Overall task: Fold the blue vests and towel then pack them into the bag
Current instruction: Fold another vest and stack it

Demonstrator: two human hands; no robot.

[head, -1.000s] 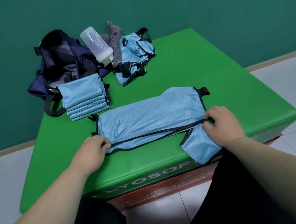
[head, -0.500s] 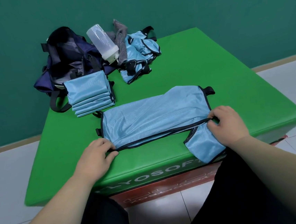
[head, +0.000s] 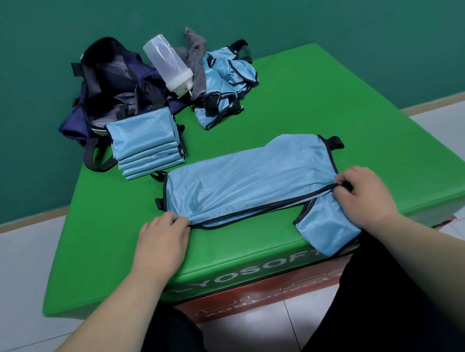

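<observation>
A light blue vest (head: 249, 182) with black trim lies folded lengthwise across the green mat (head: 362, 123). My left hand (head: 161, 242) pinches its near trimmed edge at the left end. My right hand (head: 365, 191) grips the same edge at the right end, where a flap of the vest hangs over the mat's front. A stack of folded blue vests (head: 146, 144) rests against the open dark blue bag (head: 114, 82) at the back left. A heap of unfolded blue vests (head: 225, 85) lies behind, with a grey towel (head: 197, 62) draped on it.
A clear plastic bottle (head: 168, 64) leans between the bag and the towel. The mat sits on a red box (head: 265, 294) over white floor tiles. A teal wall stands behind. The mat's right half is bare green.
Both hands keep their hold on the vest's near edge. The vest barely shifts; the view has drifted so that everything sits slightly further right in the frame.
</observation>
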